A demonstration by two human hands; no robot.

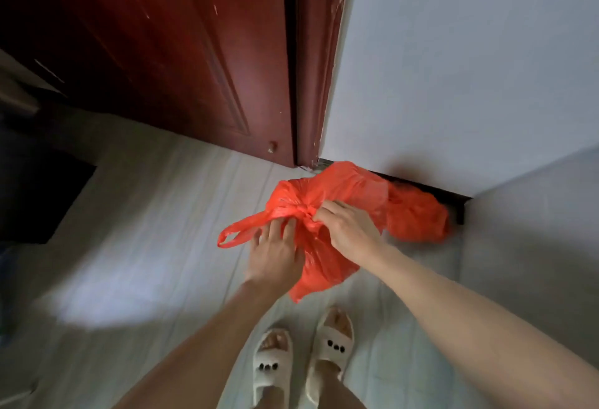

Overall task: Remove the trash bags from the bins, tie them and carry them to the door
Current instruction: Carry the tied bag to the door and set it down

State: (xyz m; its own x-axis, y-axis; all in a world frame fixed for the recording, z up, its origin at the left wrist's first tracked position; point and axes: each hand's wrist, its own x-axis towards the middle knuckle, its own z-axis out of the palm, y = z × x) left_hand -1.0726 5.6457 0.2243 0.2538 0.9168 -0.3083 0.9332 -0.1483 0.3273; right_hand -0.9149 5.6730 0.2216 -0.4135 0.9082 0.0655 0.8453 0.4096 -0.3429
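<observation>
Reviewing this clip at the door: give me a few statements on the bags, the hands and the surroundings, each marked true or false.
1. Both hands are on the knot of the nearer red bag. True: the left hand and right hand meet at the gathered top.
2. Only one red bag is in view. False: a second red bag lies behind it against the wall.
3. The door is dark red-brown wood. True.
4. The person is barefoot. False: they wear pale slippers.
5. A loose bag handle sticks out on the left-hand side. True.
</observation>
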